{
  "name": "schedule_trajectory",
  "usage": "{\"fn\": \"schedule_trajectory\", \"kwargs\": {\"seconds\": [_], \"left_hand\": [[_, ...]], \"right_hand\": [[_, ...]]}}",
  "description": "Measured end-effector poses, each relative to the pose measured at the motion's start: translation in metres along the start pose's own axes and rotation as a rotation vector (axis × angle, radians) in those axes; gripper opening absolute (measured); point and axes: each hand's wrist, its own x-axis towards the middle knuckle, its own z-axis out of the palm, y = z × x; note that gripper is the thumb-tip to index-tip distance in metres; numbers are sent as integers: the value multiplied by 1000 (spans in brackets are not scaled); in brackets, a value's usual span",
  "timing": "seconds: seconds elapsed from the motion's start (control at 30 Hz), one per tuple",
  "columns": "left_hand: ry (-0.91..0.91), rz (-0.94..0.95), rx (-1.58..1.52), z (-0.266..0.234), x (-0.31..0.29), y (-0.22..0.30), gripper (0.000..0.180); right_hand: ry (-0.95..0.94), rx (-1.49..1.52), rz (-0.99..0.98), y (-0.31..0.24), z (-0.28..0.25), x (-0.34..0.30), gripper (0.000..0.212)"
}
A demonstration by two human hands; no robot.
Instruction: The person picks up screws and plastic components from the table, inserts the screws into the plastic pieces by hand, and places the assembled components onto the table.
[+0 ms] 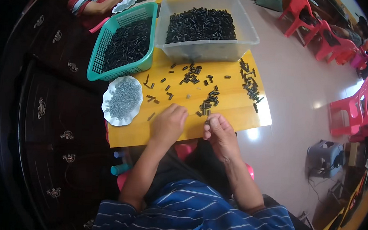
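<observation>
My right hand (222, 136) is closed in a pinch at the table's near side, with a small black cylindrical piece (207, 122) between thumb and fingers. To its left, my left hand (170, 121) rests over the yellow table (127, 139) with its fingers curled in. Whatever those fingers hold, if anything, is hidden. Just beyond the right hand lies a cluster of short black tubular pieces (210, 102). A second heap of black pieces (190, 76) sits farther back, and a third group (249, 85) lies along the right edge. Loose pieces are scattered beyond the left hand.
A white scalloped plate (117, 122) of small silvery metal parts stands at left. Behind it are a teal basket (96, 52) and a translucent bin (196, 53), both holding many black pieces. Another person (96, 6) sits at far left. Red chairs (348, 110) stand at right.
</observation>
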Motion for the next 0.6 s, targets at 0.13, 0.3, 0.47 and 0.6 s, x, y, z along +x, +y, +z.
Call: {"fn": "schedule_trajectory", "kwargs": {"seconds": [0.13,0.3,0.47,0.6], "left_hand": [[-38,3,59,9,6,-1,10],[-54,-87,-45,-1,-2,-8,16],[30,-165,39,-33,-8,-38,16],[30,-167,133,-46,-1,-49,18]], "right_hand": [[12,112,6,-1,-5,0,18],[14,170,-27,0,-10,3,19],[21,163,-21,-1,-9,3,17],[4,154,-4,1,-10,3,18]]}}
